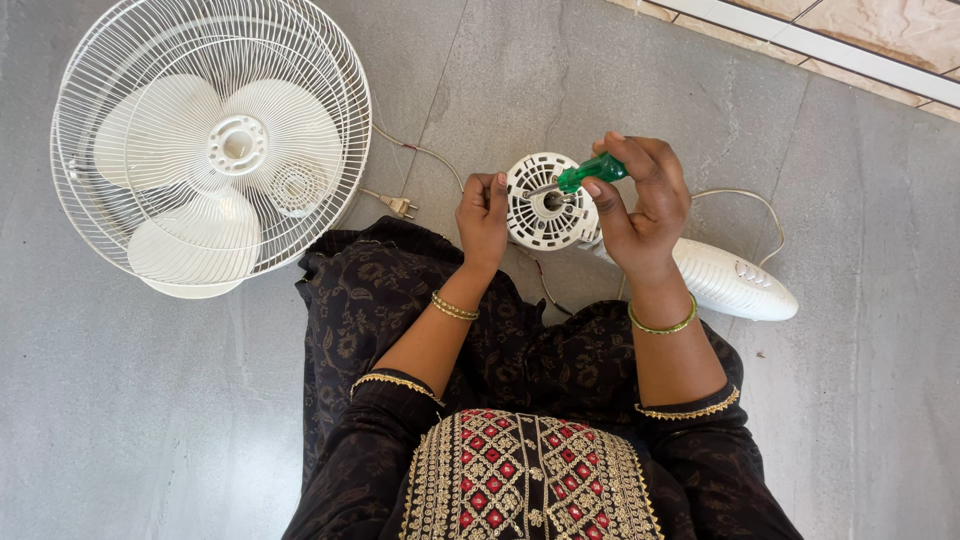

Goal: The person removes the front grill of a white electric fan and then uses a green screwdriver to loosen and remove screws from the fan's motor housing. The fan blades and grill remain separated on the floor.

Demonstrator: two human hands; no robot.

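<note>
While we sit on the grey stone floor [860,300], bare floor lies open at both sides. At far left lies one white fan cage [210,140] with three blades; its plug [400,207] rests just beside our dark skirt. Our left hand [483,215] curls its fingers against the one white motor housing [545,205], steadying it. Our right hand [640,205] closes its fingers on a green-handled screwdriver [590,173], tip at the housing's centre. One white fan base [735,285] lies right; a tiled border [830,40] edges the floor.
</note>
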